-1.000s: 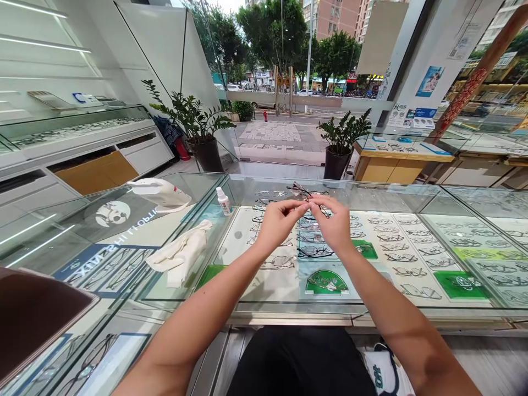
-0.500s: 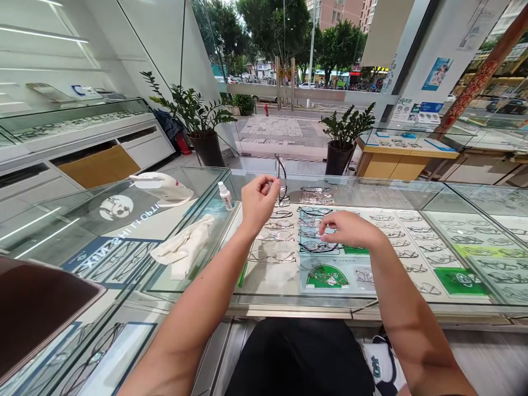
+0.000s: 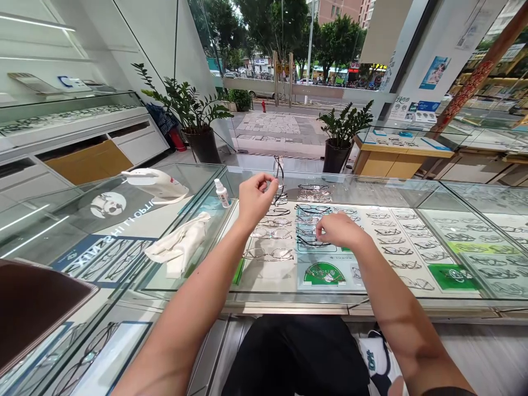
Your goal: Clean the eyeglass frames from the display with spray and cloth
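Thumb and forefinger of the left hand pinch dark-framed eyeglasses above the glass-topped counter.
Nearest, both forearms cross the counter's front edge, well apart there; past it the right hand hovers low over displayed frames, fingers curled around nothing visible, though whether the tips meet I cannot tell. To the left, near the left forearm, lies a crumpled cream cloth; open space separates the two hands. Further on, the eyeglasses stand on end just beyond the left fingertips, well away from the right fingers, overlapping the counter's far edge in view. A white spray bottle stands left of the left hand; behind the counter, open floor runs between two potted plants.
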Motion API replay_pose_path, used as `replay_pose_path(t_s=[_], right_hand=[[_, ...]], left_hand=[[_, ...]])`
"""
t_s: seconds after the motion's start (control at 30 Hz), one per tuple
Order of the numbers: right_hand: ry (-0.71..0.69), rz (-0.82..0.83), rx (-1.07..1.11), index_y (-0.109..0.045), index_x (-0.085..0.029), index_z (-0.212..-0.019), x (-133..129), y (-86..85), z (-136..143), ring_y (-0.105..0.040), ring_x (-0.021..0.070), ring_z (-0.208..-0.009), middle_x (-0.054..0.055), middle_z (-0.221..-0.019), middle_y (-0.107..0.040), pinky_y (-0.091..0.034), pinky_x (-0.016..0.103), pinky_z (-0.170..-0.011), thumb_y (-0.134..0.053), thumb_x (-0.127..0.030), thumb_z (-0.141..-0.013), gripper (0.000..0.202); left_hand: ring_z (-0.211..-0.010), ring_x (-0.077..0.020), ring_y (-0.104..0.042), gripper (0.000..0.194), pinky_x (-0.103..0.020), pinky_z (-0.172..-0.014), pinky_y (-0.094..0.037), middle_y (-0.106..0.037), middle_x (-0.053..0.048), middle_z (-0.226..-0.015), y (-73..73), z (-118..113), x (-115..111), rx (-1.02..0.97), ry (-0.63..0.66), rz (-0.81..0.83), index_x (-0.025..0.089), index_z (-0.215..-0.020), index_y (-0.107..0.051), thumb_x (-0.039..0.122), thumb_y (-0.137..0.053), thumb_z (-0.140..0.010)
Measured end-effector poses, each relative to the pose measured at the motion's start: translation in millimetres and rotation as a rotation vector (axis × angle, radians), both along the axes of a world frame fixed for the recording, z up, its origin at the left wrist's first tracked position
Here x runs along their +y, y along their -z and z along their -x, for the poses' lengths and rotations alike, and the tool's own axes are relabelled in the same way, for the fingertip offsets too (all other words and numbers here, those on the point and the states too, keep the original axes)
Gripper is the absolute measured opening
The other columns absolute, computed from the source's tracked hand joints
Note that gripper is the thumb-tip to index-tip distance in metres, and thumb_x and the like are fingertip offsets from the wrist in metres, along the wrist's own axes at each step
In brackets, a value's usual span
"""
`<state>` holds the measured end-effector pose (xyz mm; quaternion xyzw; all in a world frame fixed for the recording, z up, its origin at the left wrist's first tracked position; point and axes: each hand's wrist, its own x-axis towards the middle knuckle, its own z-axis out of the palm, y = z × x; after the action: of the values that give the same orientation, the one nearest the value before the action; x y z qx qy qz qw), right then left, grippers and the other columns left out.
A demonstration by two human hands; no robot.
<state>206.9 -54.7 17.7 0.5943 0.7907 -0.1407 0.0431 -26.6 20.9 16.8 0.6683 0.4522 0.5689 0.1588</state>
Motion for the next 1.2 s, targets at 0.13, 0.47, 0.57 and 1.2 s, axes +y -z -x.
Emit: replay_pose_path(t_s=[0.13,0.47,0.57,1.2], right_hand=[[0.006,-0.043,-0.007,-0.075,-0.024,-0.076,3.4,3.7,-0.4,-0.068,0.0237,-0.079,0.005,-0.081,-0.078,-0.039,0.044,-0.1,-0.068,-0.014,-0.088,0.018],[0.025,-0.091,0.018,-0.077,-0.025,-0.078,11.6,6.9,-0.8,-0.068,0.0239,-0.08,0.003,-0.077,-0.077,-0.039,0.041,-0.095,-0.068,-0.015,-0.089,0.017],[0.035,-0.116,0.013,-0.078,-0.025,-0.08,16.7,11.1,-3.6,-0.068,0.024,-0.079,0.004,-0.078,-0.078,-0.039,0.041,-0.094,-0.068,-0.019,-0.091,0.016],[0.527,-0.6,0.758,-0.022,-0.025,-0.054,55.4,19.2,-76.2,-0.017,0.0108,-0.053,-0.007,-0.053,-0.018,-0.018,0.03,-0.054,-0.058,-0.038,-0.089,0.052]], left_hand=[[-0.057,-0.0119,-0.031,0.02,-0.027,-0.061,-0.029,-0.029,0.007,-0.058,-2.8,1.3,-1.7,0.029,0.032,0.002,0.02,-0.075,-0.064,0.035,-0.066,-0.088],[-0.055,-0.0119,-0.032,0.021,-0.027,-0.06,-0.028,-0.03,0.007,-0.057,-7.8,-1.8,-12.4,0.147,0.168,-0.011,0.019,-0.084,-0.068,0.038,-0.065,-0.093],[-0.056,-0.0115,-0.032,0.021,-0.027,-0.06,-0.027,-0.03,0.007,-0.057,-7.0,-3.3,-14.0,0.173,0.193,-0.015,0.019,-0.086,-0.068,0.038,-0.065,-0.094],[-0.057,-0.0121,-0.043,0.024,-0.026,-0.061,-0.029,-0.046,0.005,-0.059,-13.1,-25.7,-39.5,0.619,0.422,0.071,0.02,-0.092,-0.072,0.037,-0.057,-0.098]])
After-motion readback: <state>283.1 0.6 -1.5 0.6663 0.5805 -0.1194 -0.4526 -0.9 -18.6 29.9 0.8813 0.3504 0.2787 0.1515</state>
